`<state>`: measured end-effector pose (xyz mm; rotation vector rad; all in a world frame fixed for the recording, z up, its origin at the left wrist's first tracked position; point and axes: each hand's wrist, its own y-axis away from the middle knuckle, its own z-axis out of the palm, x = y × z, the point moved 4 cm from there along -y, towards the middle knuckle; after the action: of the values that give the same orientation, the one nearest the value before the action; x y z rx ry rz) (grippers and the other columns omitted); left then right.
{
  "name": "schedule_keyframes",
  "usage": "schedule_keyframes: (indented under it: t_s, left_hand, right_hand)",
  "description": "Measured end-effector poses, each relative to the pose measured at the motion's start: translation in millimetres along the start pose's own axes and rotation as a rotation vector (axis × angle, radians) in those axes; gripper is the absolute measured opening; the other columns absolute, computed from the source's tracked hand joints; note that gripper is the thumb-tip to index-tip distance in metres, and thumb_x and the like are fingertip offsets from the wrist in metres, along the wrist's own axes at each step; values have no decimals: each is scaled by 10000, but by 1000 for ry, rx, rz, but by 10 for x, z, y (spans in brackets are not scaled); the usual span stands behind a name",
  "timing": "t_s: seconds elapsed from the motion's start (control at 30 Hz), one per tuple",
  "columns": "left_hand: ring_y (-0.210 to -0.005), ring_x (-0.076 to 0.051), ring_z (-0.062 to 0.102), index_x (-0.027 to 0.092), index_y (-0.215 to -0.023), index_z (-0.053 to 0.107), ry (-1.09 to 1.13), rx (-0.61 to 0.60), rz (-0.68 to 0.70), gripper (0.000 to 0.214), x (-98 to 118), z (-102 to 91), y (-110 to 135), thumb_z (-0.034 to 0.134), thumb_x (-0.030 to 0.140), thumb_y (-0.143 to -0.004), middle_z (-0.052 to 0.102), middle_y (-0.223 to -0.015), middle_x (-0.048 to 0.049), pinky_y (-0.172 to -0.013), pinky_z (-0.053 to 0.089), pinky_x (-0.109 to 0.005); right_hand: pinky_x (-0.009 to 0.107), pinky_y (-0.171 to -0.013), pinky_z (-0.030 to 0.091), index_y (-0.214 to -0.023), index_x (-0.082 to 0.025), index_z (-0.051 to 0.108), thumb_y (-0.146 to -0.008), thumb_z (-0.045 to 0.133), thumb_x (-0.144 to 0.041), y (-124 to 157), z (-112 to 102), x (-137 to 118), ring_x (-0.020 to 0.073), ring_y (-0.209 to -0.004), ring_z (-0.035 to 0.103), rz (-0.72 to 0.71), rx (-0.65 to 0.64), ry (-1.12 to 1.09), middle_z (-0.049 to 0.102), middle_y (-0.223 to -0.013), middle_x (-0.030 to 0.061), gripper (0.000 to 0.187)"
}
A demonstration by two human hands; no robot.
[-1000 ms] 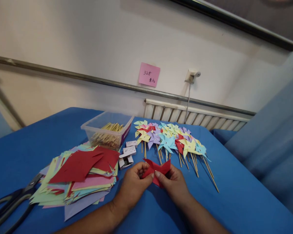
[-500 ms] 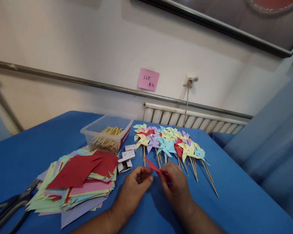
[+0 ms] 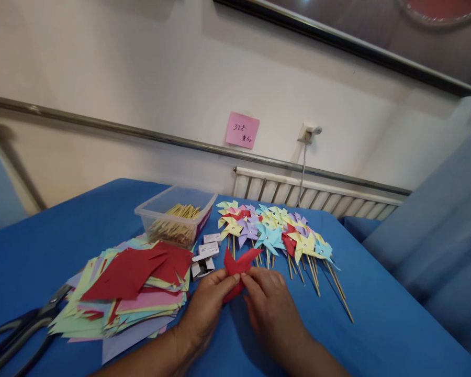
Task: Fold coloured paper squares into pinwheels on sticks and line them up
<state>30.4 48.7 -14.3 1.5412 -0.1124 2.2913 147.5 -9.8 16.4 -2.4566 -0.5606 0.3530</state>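
A red paper pinwheel head is pinched between both hands above the blue table, its pointed tips folded toward the middle. My left hand grips its left side, thumb on the front. From the right, my right hand presses thumb and fingers on it near the centre. No stick shows on this piece. Left of my left hand lies a pile of cut paper squares in many colours, red on top. Small white boxes stand just beyond my left hand, the nearest one open.
Finished pinwheels on sticks lie at the back right. A clear plastic tub holds many thin wooden sticks. Large scissors rest beside the paper pile. Behind the blue table are a radiator and a wall.
My left hand has closed on the red paper, which my right hand alone held before. The paper has turned to face me, its points now folded inward.
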Motion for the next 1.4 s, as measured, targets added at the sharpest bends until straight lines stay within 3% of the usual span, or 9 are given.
schedule_keyframes:
  t_s: [0.13, 0.43, 0.9, 1.4]
  left_hand:
    - [-603, -137, 541, 120, -725, 689, 36, 53, -80, 226, -71, -25, -36, 743, 322, -637, 649, -633, -32, -609, 405, -251]
    - [-526, -102, 464, 121, -647, 637, -34, 54, -77, 297, -145, -60, -58, 762, 386, -604, 574, -563, 2, -528, 331, -227]
    - [-505, -89, 449, 123, -650, 658, -36, 46, -56, 302, -89, -4, -40, 772, 387, -561, 573, -544, 21, -513, 331, -214]
    - [-517, -104, 477, 116, -682, 665, -74, 83, -27, 358, -138, -26, -54, 757, 436, -550, 587, -576, 5, -513, 368, -224]
  right_hand:
    - [424, -828, 462, -1212, -159, 519, -825, 486, -46, 27, 16, 14, 249, -999, 531, -2, -33, -45, 585, -1123, 122, 404]
    - [398, -817, 497, -1183, -187, 507, -851, 445, -60, 59, -36, 53, 223, -968, 573, 55, 91, -184, 604, -1071, 106, 360]
    - [381, -807, 506, -1200, -201, 523, -834, 444, -32, 74, 7, 67, 214, -962, 561, 86, 64, -256, 584, -1055, 101, 411]
    - [395, -822, 527, -1175, -218, 545, -873, 466, -109, 80, 39, 85, 220, -983, 585, 85, 75, -282, 606, -1067, 103, 330]
